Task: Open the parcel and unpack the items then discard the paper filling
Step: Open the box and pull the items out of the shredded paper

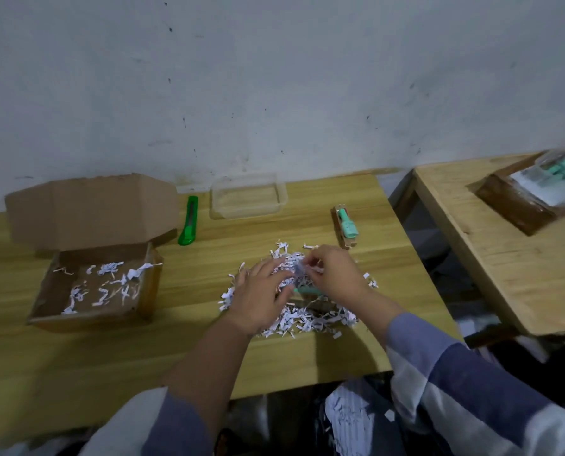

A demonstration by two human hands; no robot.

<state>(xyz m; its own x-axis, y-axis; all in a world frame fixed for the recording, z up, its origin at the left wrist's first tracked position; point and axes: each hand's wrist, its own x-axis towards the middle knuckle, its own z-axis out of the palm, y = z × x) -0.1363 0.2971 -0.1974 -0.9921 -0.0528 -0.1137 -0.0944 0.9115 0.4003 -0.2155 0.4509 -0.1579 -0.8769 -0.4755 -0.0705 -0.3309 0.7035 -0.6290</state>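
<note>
While half buried at table centre: heap of white shredded paper filling, spread on light wooden table, with mint-green packaged item showing through its middle. Long axis of that item roughly left to right, directly below and between the 2 hands, nearer the right.

Left hand: palm down on the heap's left side, fingers loosely spread, resting on shreds, gripping nothing visible.

Right hand: fingertips pinching a small tuft of shreds above the heap; judged mid-sort, clearing filling off the buried item.

Outward, right rear: 1 similar mint-green item on brown card backing, already unpacked, well apart from the heap.

Left: open brown cardboard parcel box, flap raised, scattered shreds remaining inside.

Rear: green utility knife beside the flap; clear plastic tub.

Below table edge: dark bag holding white shreds, likely the discard point.
</note>
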